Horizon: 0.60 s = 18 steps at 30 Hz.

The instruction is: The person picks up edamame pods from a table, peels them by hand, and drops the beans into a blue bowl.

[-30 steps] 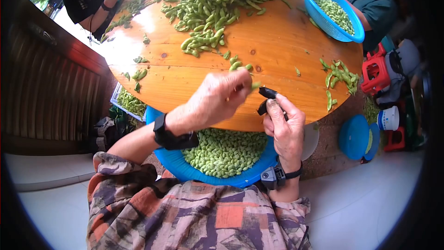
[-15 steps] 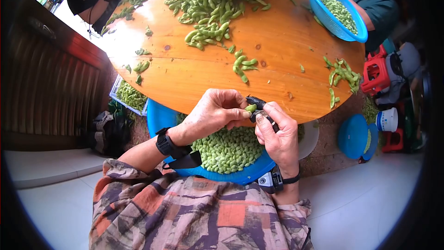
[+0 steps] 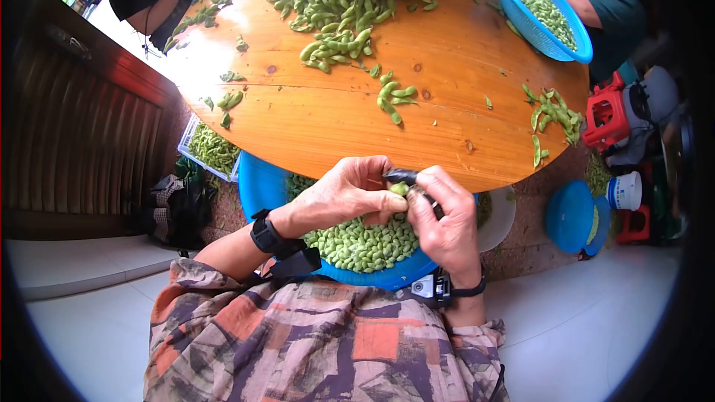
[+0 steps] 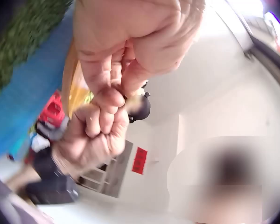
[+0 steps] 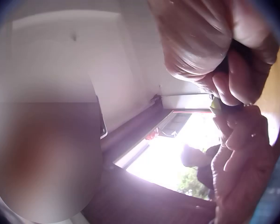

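My left hand [image 3: 346,197] pinches a green soybean pod [image 3: 399,188] between thumb and fingers. My right hand [image 3: 447,227] grips a black two-pronged tool [image 3: 402,176], whose upper prong lies across the pod; its kind cannot be made out. Both hands meet just off the table's near edge, above a blue basin [image 3: 257,179] of shelled green beans [image 3: 365,246]. In the left wrist view the pod is hidden by the fingers. A sliver of the pod [image 5: 215,106] shows between the hands in the right wrist view.
On the round wooden table [image 3: 313,119] lie a heap of pods [image 3: 350,0], a small cluster [image 3: 391,100] and empty-looking pods [image 3: 555,119] at right. A blue colander [image 3: 518,11] of beans stands at far right. Two people sit across. Red stools [image 3: 605,115] stand beyond.
My left hand first reached over the small cluster on the table, then came back with a pod to the tool. Since then both hands have shifted slightly left and down, the pod now against the tool.
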{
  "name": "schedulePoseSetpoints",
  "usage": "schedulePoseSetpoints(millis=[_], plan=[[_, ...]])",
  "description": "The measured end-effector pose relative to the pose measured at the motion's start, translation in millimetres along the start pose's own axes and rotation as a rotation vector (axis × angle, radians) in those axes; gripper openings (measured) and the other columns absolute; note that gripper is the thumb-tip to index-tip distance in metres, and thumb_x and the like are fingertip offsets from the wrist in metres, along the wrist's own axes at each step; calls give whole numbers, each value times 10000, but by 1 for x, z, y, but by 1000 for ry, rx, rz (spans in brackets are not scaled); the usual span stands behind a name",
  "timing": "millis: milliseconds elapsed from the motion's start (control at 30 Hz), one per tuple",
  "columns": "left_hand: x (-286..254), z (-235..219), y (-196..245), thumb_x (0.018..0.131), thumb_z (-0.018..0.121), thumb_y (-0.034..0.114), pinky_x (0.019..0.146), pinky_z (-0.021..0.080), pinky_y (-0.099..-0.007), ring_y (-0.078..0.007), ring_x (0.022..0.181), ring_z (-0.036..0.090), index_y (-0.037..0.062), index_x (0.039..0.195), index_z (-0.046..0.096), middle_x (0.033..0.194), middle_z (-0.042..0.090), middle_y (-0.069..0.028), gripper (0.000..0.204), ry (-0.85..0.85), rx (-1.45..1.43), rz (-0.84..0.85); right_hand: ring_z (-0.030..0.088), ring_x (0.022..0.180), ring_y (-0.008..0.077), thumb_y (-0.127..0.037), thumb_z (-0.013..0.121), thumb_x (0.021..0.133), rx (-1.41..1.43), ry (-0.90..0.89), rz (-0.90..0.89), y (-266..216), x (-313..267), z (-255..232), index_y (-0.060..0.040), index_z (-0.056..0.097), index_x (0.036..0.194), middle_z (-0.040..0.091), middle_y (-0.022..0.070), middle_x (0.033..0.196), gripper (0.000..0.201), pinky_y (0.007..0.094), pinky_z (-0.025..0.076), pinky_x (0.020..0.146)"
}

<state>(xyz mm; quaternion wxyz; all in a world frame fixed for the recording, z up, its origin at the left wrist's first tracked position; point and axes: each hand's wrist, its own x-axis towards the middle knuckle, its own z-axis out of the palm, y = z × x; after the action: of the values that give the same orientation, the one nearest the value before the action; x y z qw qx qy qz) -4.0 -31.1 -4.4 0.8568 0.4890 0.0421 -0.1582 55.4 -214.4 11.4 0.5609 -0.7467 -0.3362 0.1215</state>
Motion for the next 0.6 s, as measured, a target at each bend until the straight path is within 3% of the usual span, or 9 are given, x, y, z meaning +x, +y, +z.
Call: schedulePoseSetpoints(millis=[33, 133, 300, 367, 433, 500, 533, 567, 600], plan=[[-1, -1, 0, 928, 691, 199, 517, 417, -224, -79, 623, 580, 63, 912, 592, 705, 612, -15, 169, 0, -1, 1, 604, 727, 298, 74, 587, 798, -15, -19, -7, -9, -2, 0, 34, 625, 1009, 574, 151, 859, 218, 340, 485, 645], [-7, -2, 8, 985, 609, 184, 522, 394, -212, -46, 604, 515, 13, 968, 576, 676, 567, 6, 175, -23, 396, -8, 601, 713, 293, 90, 579, 791, -45, -3, 0, -15, -6, 4, 35, 623, 1005, 575, 144, 855, 225, 333, 478, 626], [-16, -5, 9, 1019, 526, 179, 528, 443, -245, -75, 598, 551, -18, 992, 546, 673, 576, -26, 200, -56, 656, 64, 596, 722, 307, 97, 583, 793, -165, 52, -143, -16, -8, 15, 23, 619, 1010, 552, 143, 843, 232, 358, 486, 627], [-17, -5, 3, 1013, 504, 150, 556, 469, -277, -142, 598, 596, -33, 1032, 544, 686, 597, -63, 189, -34, 732, 328, 594, 721, 321, 88, 598, 796, -217, 49, -188, -14, -9, 20, 27, 605, 1035, 531, 154, 870, 246, 369, 498, 642], [-17, -6, 1, 962, 512, 54, 595, 485, -304, -195, 641, 630, -34, 1110, 532, 727, 615, -91, 173, -15, 753, 303, 596, 720, 320, 79, 611, 794, -392, 98, -310, -13, -9, 28, 42, 584, 1051, 511, 164, 912, 261, 367, 513, 629], [-13, -6, -8, 888, 518, -39, 624, 489, -312, -204, 690, 637, -9, 1173, 509, 775, 629, -107, 287, 152, 972, 490, 601, 725, 307, 73, 630, 774, -455, 78, -344, -8, -11, 33, 61, 569, 1074, 503, 168, 952, 307, 361, 525, 602], [-12, -4, -9, 836, 503, -97, 645, 491, -321, -217, 723, 636, 14, 1246, 484, 811, 640, -106, 425, 176, 952, 454, 602, 729, 300, 76, 635, 761, -482, 79, -360, -5, -10, 35, 62, 568, 1087, 507, 164, 960, 333, 362, 525, 589], [-13, -3, -7, 836, 503, -97, 645, 491, -321, -217, 723, 636, 14, 1246, 484, 811, 640, -106, 425, 178, 957, 453, 604, 734, 294, 79, 639, 748, -509, 82, -375, -4, -9, 36, 63, 568, 1100, 511, 159, 967, 360, 362, 525, 575], [-15, 2, 0, 841, 496, -101, 664, 501, -323, -223, 743, 646, 14, 1271, 479, 835, 654, -108, 446, 148, 872, 314, 607, 740, 298, 79, 645, 732, -528, 94, -379, -3, -8, 31, 75, 571, 1100, 517, 159, 952, 375, 365, 523, 588]])
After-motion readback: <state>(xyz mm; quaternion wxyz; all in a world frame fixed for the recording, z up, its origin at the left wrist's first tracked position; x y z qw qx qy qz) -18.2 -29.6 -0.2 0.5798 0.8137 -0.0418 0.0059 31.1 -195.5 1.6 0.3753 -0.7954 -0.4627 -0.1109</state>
